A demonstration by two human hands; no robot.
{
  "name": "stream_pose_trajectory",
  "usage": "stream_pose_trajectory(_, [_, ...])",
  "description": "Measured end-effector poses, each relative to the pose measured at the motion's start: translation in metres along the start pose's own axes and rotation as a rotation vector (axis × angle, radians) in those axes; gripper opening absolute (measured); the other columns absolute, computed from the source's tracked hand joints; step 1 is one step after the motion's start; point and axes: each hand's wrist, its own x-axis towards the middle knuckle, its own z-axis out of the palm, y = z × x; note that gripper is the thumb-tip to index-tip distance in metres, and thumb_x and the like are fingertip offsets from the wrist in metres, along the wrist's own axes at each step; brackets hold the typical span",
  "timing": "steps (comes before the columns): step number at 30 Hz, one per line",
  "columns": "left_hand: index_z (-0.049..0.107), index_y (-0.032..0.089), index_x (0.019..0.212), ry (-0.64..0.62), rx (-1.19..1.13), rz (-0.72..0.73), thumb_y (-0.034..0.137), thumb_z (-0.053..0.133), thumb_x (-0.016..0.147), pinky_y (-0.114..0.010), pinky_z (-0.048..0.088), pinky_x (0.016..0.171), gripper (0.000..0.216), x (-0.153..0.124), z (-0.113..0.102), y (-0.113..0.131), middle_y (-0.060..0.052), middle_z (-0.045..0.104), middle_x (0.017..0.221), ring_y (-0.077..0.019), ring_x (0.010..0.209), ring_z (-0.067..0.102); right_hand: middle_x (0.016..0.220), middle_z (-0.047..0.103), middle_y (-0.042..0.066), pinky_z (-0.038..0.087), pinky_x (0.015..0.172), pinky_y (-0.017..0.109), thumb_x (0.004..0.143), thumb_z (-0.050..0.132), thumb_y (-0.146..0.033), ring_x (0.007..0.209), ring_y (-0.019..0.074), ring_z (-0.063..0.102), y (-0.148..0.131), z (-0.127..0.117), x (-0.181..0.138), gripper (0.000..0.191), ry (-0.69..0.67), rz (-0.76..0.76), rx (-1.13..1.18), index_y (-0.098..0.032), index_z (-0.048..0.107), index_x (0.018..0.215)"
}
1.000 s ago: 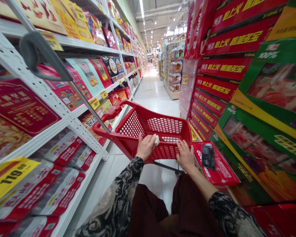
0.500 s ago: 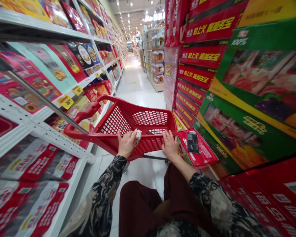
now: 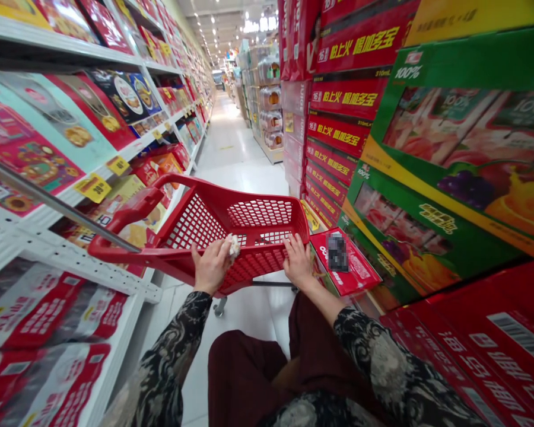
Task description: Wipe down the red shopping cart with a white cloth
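Green boxes beside red cases.

This is a shop: a red plastic shopping cart at the left hand, price-tagged white metal shelves to its left.

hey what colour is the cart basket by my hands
The basket is red, showing best in the head view.

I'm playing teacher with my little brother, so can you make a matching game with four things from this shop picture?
Things:
1. shopping cart
2. crumpled white wad
3. right hand
4. stacked cartons

Clues:
A. in the left hand
B. mostly green, with a yellow band
C. red, with holes in its sides
D. at the cart's near rim, toward the picture's right

Right pairs: 1-C, 2-A, 3-D, 4-B
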Motion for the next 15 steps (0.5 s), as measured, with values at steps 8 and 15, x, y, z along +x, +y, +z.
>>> stream_pose_trajectory(8, [0.053, 0.027, 0.123, -0.009, -0.118, 0.192, 0.024, 0.043, 0.086, -0.056, -0.004, 0.110, 0.038, 0.022, 0.033, 0.088, -0.008, 0.060, 0.123, -0.0219, 0.114, 0.053, 0.146, 0.031, 0.015, 0.022, 0.106, 0.053, 0.073, 0.043, -0.011, 0.137, 0.0261, 0.021, -0.011, -0.001, -0.003, 0.065, -0.020, 0.040, 0.051, -0.008, 0.033, 0.137])
stream_pose_trajectory(15, [0.052, 0.027, 0.124, -0.036, -0.086, 0.108, 0.025, 0.040, 0.087, -0.057, -0.006, 0.109, 0.038, 0.014, 0.021, 0.051, -0.007, 0.058, 0.125, -0.0231, 0.117, 0.051, 0.145, 0.033, 0.014, 0.022, 0.105, 0.056, 0.073, 0.041, -0.010, 0.136, 0.0266, 0.022, -0.011, -0.003, -0.002, 0.063, -0.060, 0.007, 0.044, -0.010, 0.036, 0.136])
